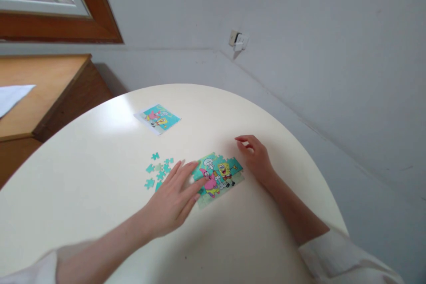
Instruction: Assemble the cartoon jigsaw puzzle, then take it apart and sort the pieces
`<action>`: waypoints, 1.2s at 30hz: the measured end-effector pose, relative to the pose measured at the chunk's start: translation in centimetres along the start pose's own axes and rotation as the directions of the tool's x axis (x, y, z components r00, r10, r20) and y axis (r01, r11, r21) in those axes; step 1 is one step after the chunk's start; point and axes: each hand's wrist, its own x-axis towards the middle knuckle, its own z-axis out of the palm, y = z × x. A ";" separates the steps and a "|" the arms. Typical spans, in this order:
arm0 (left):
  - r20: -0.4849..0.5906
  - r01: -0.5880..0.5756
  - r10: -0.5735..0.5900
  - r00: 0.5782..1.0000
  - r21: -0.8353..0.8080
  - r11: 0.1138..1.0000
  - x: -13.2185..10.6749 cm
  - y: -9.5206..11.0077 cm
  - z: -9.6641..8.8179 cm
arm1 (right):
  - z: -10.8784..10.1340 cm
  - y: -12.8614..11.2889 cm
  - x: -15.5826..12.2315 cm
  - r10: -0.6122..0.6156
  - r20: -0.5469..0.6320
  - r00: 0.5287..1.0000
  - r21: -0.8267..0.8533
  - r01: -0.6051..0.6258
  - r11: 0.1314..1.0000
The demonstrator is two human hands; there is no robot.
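A partly built cartoon jigsaw puzzle lies on the round cream table. My left hand rests flat on the table with fingers stretched out, its fingertips on the puzzle's left edge. Several loose teal pieces are scattered just left of those fingers. My right hand sits at the puzzle's right edge, fingers loosely curled and apart, nothing visible in them. A small reference picture card with the same cartoon lies farther back on the table.
A wooden desk with a white sheet stands at the left, below a wood-framed window. Grey walls meet in a corner behind the table, with a small white wall fitting.
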 end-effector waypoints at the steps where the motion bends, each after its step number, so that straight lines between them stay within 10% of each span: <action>1: -0.045 0.014 -0.015 0.999 -0.013 1.000 0.0 -0.1 0.0 | 0.0 -0.8 -0.3 -0.097 -0.017 0.995 -0.068 0.095 0.993; 4: -0.186 0.077 -0.090 0.978 -0.078 0.994 -0.2 -0.5 0.0 | 0.7 -3.4 -1.8 -0.258 0.174 0.950 -0.285 0.300 0.910; 10: -0.406 0.177 -0.261 0.876 -0.233 0.956 -0.2 -1.2 -0.2 | 3.5 -4.7 -4.5 -0.163 0.540 0.826 -0.466 0.455 0.758; 24: -0.436 0.529 -0.636 0.637 -0.352 0.772 -2.2 -3.0 -2.0 | 3.9 -3.7 -4.6 -0.227 0.500 0.836 -0.495 0.491 0.717; 31: -0.367 0.612 -0.679 0.635 -0.297 0.733 -3.9 -2.8 -2.1 | 3.6 -4.1 -4.5 -0.383 0.357 0.852 -0.438 0.514 0.737; 36: -0.336 0.635 -0.685 0.646 -0.262 0.727 -4.5 -3.0 -2.2 | 4.3 -4.6 -5.5 -0.441 0.469 0.765 -0.348 0.619 0.704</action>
